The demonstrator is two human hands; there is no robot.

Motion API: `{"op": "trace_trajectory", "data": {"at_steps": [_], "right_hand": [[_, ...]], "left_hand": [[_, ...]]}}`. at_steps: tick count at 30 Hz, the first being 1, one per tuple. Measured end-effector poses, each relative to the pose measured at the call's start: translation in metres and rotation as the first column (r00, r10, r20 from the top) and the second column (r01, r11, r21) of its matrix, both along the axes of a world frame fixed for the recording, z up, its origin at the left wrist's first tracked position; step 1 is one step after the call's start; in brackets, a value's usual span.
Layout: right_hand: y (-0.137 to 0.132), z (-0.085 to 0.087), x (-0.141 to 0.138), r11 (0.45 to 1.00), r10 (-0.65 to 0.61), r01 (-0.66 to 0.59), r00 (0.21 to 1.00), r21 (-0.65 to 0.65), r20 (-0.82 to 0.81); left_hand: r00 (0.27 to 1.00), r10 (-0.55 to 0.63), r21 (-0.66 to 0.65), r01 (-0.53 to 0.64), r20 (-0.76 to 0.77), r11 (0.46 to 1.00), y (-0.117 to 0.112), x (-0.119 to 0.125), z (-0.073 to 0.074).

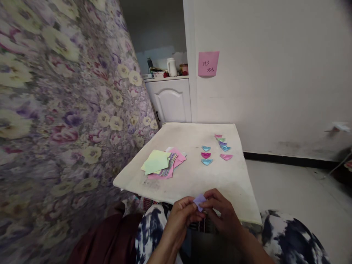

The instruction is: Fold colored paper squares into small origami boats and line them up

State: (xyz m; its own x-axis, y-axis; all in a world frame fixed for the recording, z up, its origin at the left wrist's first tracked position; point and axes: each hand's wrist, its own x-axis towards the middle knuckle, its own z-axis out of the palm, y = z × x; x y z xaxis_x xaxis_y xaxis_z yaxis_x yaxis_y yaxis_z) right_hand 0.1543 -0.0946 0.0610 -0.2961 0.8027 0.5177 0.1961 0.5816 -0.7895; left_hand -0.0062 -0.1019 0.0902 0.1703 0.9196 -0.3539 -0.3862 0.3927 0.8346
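Note:
Between my two hands, at the near edge of the table, is a small piece of folded purple paper [200, 200]. My left hand [183, 212] pinches its left side between thumb and fingers. My right hand [220, 207] is closed on its right side, fingertips against the paper. Farther up the table lie several small folded paper pieces in two loose columns, among them a light blue one [206, 161], a magenta one [205, 155] and a pink one [226, 157]. Left of these is a pile of flat paper sheets [156, 162], with pale green on top and pink below.
The table [189, 183] has a cream cover and stands against a white wall [269, 73]. A floral curtain [82, 110] hangs along the left. Behind is a white cabinet [172, 99] with a white jug [171, 67] on it. A pink note [208, 63] is stuck to the wall.

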Motion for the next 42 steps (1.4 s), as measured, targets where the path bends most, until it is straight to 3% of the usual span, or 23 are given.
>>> {"op": "trace_trajectory", "data": {"at_steps": [5,13,17,20,22,26,32,38,42], "right_hand": [[0.001,-0.002,0.001,0.999,0.026,-0.028,0.998,0.027,0.052],[-0.002,-0.001,-0.003,0.997,0.066,-0.066,0.998,0.037,0.014],[-0.005,0.001,-0.009,0.983,-0.019,-0.011,0.986,-0.182,-0.163],[-0.004,-0.001,-0.015,0.918,-0.132,0.026,0.961,-0.396,-0.243],[-0.003,-0.004,-0.018,0.891,-0.182,0.044,0.946,-0.452,-0.266],[-0.002,-0.005,-0.016,0.891,-0.215,0.07,0.934,-0.448,-0.284],[-0.001,0.003,-0.012,0.984,-0.086,0.061,0.986,-0.168,-0.144],[0.003,-0.002,-0.008,0.93,-0.035,-0.057,0.97,-0.363,-0.241],[0.005,-0.004,-0.007,0.899,0.014,-0.15,0.949,-0.411,-0.315]], "left_hand": [[0.997,0.012,-0.003,-0.012,0.072,1.0,-0.001,-0.002,-0.001],[0.997,0.065,0.042,-0.063,-0.051,0.997,0.002,0.003,-0.012],[0.977,0.089,0.124,-0.066,-0.195,0.99,0.004,0.003,-0.014],[0.963,0.083,0.171,-0.039,-0.258,0.985,0.004,0.002,-0.015],[0.963,0.074,0.181,-0.026,-0.259,0.983,0.003,0.002,-0.017],[0.964,0.084,0.16,-0.044,-0.251,0.986,0.003,0.003,-0.02],[0.943,0.061,0.188,0.001,-0.326,0.982,0.004,0.003,-0.015],[0.949,0.039,0.208,0.028,-0.312,0.978,0.001,0.003,-0.015],[0.958,0.036,0.207,0.024,-0.284,0.978,0.0,0.002,-0.017]]}}
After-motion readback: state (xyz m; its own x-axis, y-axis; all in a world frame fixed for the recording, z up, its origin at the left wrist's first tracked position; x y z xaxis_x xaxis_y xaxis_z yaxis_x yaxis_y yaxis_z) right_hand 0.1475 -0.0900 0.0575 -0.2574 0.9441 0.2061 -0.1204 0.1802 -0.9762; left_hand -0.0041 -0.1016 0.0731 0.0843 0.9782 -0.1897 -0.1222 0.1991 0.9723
